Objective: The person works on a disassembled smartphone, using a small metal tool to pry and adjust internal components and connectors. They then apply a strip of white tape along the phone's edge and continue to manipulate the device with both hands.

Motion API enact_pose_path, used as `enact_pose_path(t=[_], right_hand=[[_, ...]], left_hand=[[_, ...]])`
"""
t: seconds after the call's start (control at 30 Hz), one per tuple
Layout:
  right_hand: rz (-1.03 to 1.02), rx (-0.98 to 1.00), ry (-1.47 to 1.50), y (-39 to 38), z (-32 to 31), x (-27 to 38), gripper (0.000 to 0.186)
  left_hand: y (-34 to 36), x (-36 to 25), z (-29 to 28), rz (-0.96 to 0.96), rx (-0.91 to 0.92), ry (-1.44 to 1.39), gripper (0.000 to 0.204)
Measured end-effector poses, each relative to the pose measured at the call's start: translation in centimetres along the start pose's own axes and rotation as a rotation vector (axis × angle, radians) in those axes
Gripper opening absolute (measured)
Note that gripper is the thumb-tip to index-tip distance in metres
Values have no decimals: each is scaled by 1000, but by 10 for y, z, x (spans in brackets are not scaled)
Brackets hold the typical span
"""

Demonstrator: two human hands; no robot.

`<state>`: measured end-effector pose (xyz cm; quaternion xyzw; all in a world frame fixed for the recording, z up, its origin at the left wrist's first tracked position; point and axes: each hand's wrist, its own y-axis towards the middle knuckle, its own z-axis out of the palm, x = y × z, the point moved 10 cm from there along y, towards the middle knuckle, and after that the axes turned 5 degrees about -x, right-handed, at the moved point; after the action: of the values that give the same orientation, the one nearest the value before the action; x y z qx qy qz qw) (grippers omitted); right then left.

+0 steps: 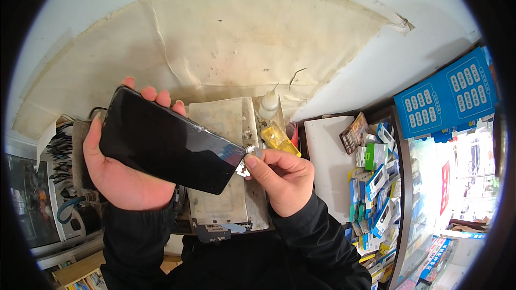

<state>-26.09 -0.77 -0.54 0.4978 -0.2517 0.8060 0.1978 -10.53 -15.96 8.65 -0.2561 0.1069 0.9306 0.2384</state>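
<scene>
Head view: the phone (pixel 166 139), dark screen facing up, is held above a pale, worn pad (pixel 220 207). The left hand (pixel 126 180) has its grip wrapped around the phone, palm beneath, fingertips past the far edge. The right hand (pixel 287 177) pinches a small metal piece (pixel 257 151) at the phone's right-end corner; whether it touches the edge cannot be confirmed. Assessed risk: excessive force there could crack the glass, and a slack left grip could drop the phone.
</scene>
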Motion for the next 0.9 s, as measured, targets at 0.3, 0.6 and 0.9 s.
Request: enact_pose_path(t=[0.3,0.6,0.9], right_hand=[[-4,19,-20,-3,2,16,10],[14,97,-135,-5,5,24,16],[-410,-144,-865,32,-38,73,51]], left_hand=[[-1,-1,0,-1,-64,-45,60],[-3,-3,-18,-23,-134,-120,57],[-8,-6,-50,-10,-222,-248,52]])
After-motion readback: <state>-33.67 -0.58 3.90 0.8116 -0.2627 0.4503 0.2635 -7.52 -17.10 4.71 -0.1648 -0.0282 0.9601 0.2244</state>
